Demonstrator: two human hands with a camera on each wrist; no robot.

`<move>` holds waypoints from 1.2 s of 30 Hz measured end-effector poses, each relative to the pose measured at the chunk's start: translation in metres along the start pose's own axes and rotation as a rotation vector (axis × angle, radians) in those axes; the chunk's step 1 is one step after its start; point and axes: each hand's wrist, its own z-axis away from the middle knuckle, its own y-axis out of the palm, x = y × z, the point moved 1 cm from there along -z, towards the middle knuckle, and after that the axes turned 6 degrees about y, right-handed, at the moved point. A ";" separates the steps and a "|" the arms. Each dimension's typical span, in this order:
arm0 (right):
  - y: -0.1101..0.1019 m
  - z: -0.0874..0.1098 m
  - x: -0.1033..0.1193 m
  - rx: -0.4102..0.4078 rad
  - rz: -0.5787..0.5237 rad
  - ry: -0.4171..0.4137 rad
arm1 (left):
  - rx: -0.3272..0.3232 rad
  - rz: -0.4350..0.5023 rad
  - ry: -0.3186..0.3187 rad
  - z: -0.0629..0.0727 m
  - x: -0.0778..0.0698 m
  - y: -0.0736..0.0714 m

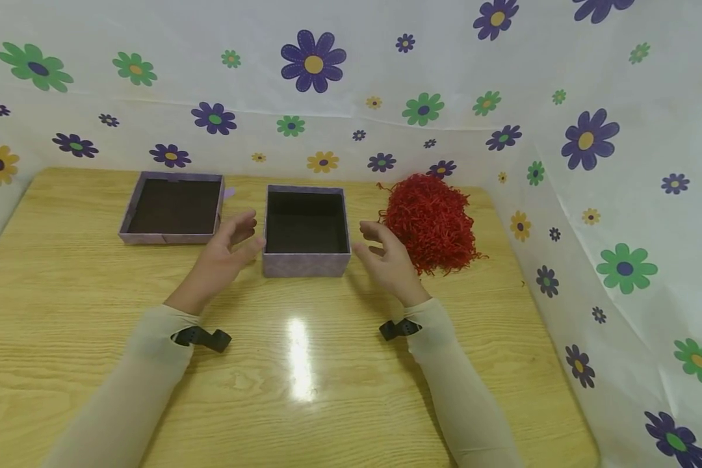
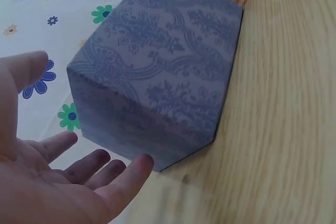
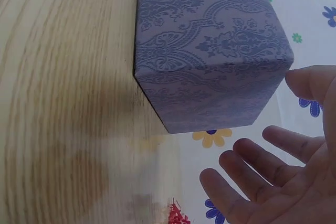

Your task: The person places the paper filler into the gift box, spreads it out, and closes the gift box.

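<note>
A lavender box (image 1: 306, 265) with an embossed pattern stands upright at the middle back, its top uncovered and its inside dark. My left hand (image 1: 222, 255) is at the box's left side, between it and the lid, with fingers relaxed and slightly bent. At the right side is my right hand (image 1: 390, 263), palm toward the box, holding nothing. The right wrist view shows the thumb (image 3: 310, 81) close to the box's corner; whether it touches, I cannot tell. In the left wrist view the fingers (image 2: 126, 182) are spread beside the box wall (image 2: 157, 56), apart from it.
A shallow lavender lid (image 1: 169, 238), dark inside, lies open side up to the left. Red shredded paper (image 1: 429, 224) is heaped behind and right of my right hand. A flower-printed white sheet (image 1: 351, 84) hangs behind and along the right of the wooden table (image 1: 257, 416).
</note>
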 end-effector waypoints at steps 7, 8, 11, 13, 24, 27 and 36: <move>0.001 0.001 0.003 0.022 -0.020 -0.038 | -0.010 0.112 0.001 0.000 0.007 0.006; 0.001 0.002 0.004 0.026 -0.026 -0.042 | -0.015 0.111 -0.002 0.000 0.007 0.007; 0.003 0.002 0.003 0.033 -0.045 -0.053 | -0.018 0.109 -0.010 0.000 0.010 0.009; 0.004 0.002 0.002 0.040 -0.058 -0.058 | -0.019 0.110 -0.017 0.000 0.010 0.010; 0.007 0.004 0.003 0.042 -0.081 -0.050 | -0.013 0.115 -0.024 0.000 0.008 0.011; 0.007 0.004 0.002 0.031 -0.062 -0.051 | -0.006 0.109 -0.019 -0.001 0.008 0.011; 0.006 0.003 0.001 0.022 -0.048 -0.067 | 0.014 0.121 -0.027 0.001 0.005 0.009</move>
